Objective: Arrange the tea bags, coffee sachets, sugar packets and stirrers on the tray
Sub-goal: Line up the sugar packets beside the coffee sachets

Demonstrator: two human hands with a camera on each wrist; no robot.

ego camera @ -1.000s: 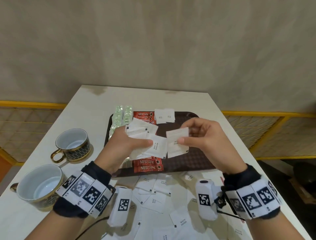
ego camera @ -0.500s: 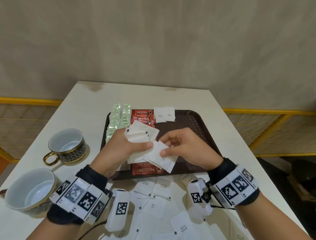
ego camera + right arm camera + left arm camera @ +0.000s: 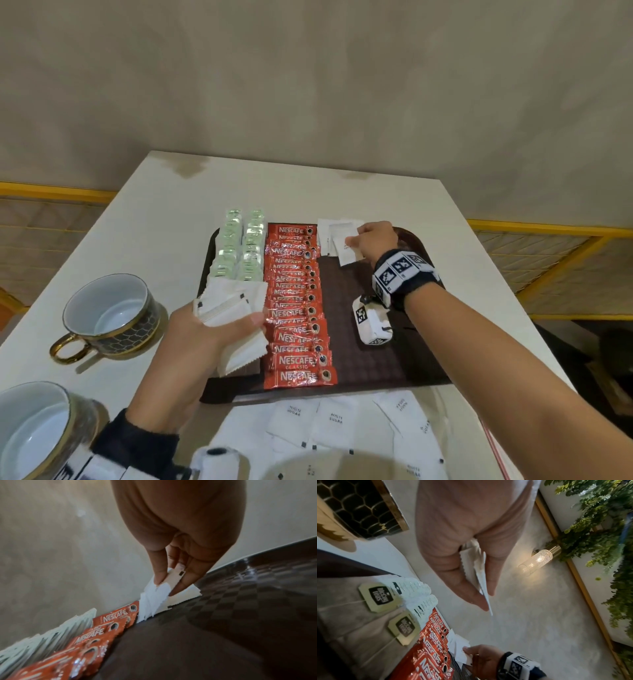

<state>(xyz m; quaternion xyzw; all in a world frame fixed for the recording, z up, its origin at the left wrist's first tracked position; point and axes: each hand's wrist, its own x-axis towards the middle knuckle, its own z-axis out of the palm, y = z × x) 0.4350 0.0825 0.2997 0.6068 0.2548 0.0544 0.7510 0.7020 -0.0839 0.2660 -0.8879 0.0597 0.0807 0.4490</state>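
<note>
Two grips occupied. Left hand [image 3: 205, 342] at 8 o'clock of tray [image 3: 394, 359], clamping a fanned sugar packet stack [image 3: 233, 308]; lower tea bags [image 3: 239, 246] hidden behind it. Right hand [image 3: 371, 240] at 12 o'clock, pinching one sugar packet [image 3: 346, 251] onto the small white pile; print there unreadable. Coffee sachets [image 3: 298, 308] marked "NESCAFE CLASSIC". Loose packets [image 3: 329, 421] on tabletop [image 3: 154, 240] at 6 o'clock marked "WHITE SUGAR". Near cup [image 3: 30, 431] cut off.
</note>
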